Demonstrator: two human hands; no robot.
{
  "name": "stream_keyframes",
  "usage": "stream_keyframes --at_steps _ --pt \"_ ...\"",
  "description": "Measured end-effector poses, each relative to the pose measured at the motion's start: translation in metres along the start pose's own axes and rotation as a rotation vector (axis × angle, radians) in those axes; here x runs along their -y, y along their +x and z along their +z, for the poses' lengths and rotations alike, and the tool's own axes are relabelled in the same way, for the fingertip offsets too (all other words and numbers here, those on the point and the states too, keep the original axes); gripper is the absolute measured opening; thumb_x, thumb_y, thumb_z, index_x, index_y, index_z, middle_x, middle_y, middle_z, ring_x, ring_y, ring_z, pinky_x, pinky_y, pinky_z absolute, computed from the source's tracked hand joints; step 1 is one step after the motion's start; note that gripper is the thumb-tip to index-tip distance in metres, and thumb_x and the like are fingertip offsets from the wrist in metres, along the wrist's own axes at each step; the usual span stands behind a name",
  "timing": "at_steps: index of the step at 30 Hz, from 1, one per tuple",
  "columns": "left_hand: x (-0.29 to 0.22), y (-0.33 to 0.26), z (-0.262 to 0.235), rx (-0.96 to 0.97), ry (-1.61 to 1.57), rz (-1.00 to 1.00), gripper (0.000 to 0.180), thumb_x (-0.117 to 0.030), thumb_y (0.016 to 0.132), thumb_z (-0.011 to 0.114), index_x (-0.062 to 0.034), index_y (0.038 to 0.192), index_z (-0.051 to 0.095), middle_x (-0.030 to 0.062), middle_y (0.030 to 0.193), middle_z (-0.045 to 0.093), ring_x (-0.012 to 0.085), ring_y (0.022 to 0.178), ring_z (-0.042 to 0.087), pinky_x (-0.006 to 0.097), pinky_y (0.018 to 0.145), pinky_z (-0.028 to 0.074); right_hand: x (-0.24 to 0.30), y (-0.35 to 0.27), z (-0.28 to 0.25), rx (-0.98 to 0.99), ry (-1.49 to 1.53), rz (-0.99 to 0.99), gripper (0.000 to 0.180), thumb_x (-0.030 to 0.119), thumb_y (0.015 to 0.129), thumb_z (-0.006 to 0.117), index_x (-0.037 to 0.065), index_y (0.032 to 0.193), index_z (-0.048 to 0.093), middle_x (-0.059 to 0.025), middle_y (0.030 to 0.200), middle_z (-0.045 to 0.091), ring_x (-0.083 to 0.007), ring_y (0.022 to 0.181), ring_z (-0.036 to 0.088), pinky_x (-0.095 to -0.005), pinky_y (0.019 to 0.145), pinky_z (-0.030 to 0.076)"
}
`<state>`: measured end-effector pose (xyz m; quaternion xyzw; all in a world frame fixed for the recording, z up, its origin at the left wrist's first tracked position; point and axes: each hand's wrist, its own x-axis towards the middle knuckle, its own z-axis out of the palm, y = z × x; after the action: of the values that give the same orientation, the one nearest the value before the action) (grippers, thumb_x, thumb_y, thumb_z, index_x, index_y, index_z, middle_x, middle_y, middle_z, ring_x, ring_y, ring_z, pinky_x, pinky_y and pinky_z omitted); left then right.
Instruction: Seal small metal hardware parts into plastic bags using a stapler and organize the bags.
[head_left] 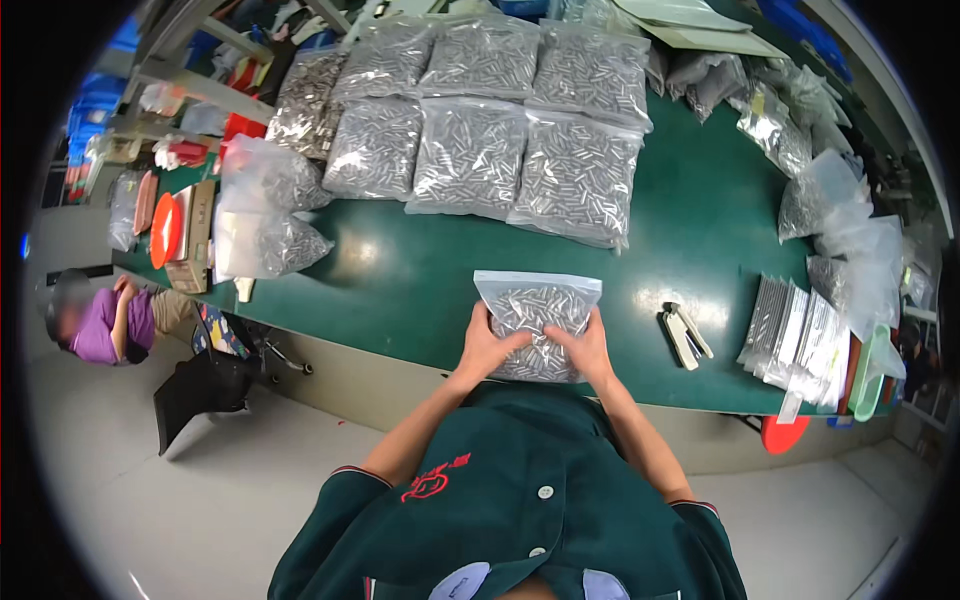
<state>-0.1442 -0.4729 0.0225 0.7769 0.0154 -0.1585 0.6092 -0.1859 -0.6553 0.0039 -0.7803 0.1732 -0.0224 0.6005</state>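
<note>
"What does the head view give you?"

"I see one clear zip bag (540,303) of small metal pieces at the near edge of the green counter (390,290). My left hand (487,348) grips its left side, my right hand (588,350) its right; both thumbs press on its front, the other fingers mostly hidden."

"What's around it?"

"Filled bags (470,150) block the counter's far middle. I count seven: three in the near row, three in the far row, one at the left end. To the right lies one stapler (683,340), apart from the right hand, then flat packets (795,335), too overlapped to count."

"And left?"

"Two part-filled bags (285,245), one orange oval plate (165,230), one black chair (200,395), and one seated person (97,325) in purple."
</note>
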Motion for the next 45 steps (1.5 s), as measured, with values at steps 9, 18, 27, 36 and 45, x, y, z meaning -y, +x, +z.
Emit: stream_keyframes --at_steps 9,18,27,36,45 --pt "0.001 0.025 -0.009 -0.045 0.077 -0.009 0.027 -0.022 0.077 0.069 0.0029 0.087 0.062 0.0124 0.078 0.065 0.0160 0.073 0.061 0.030 0.066 0.047 0.022 0.004 -0.003 -0.046 0.119 0.230 0.035 0.012 0.072 0.074 -0.002 0.101 0.060 -0.0110 0.093 0.066 -0.0169 0.078 0.062 -0.0300 0.071 0.049" --pt "-0.005 -0.003 -0.041 0.359 0.713 -0.341 0.076 -0.071 0.067 0.057 0.0039 0.076 0.059 0.0191 0.075 0.064 0.0360 0.078 0.062 0.041 0.071 0.048 -0.026 -0.031 0.000 -0.230 -0.065 0.395 0.064 0.040 0.071 0.074 -0.010 0.103 0.051 -0.0226 0.098 0.059 -0.0317 0.089 0.059 -0.0375 0.081 0.045" --pt "-0.012 0.037 -0.017 0.399 0.367 -0.508 0.081 -0.058 0.068 0.067 0.0150 0.102 0.055 0.0211 0.091 0.064 0.0297 0.085 0.064 0.035 0.075 0.050 0.027 -0.006 -0.011 0.114 0.525 0.707 0.058 0.022 0.071 0.076 -0.013 0.111 0.052 -0.0185 0.103 0.062 -0.0239 0.089 0.063 -0.0325 0.076 0.051" --pt "-0.006 0.000 -0.050 0.496 -0.334 -0.485 0.044 -0.028 0.080 0.069 0.0015 0.111 0.060 0.0071 0.100 0.064 0.0144 0.090 0.058 0.030 0.081 0.046 0.041 -0.038 -0.006 0.227 0.513 0.745 0.028 0.006 0.076 0.068 -0.005 0.101 0.063 -0.0109 0.093 0.066 -0.0176 0.082 0.062 -0.0303 0.072 0.049" --pt "-0.101 0.035 -0.159 0.236 -0.175 -0.147 0.037 -0.025 0.081 0.068 0.0044 0.103 0.061 0.0053 0.090 0.065 0.0099 0.080 0.058 0.028 0.071 0.048 0.171 0.044 0.045 0.382 0.062 0.175 0.021 0.017 0.077 0.070 -0.002 0.081 0.066 -0.0062 0.067 0.062 -0.0114 0.060 0.054 -0.0276 0.053 0.042"
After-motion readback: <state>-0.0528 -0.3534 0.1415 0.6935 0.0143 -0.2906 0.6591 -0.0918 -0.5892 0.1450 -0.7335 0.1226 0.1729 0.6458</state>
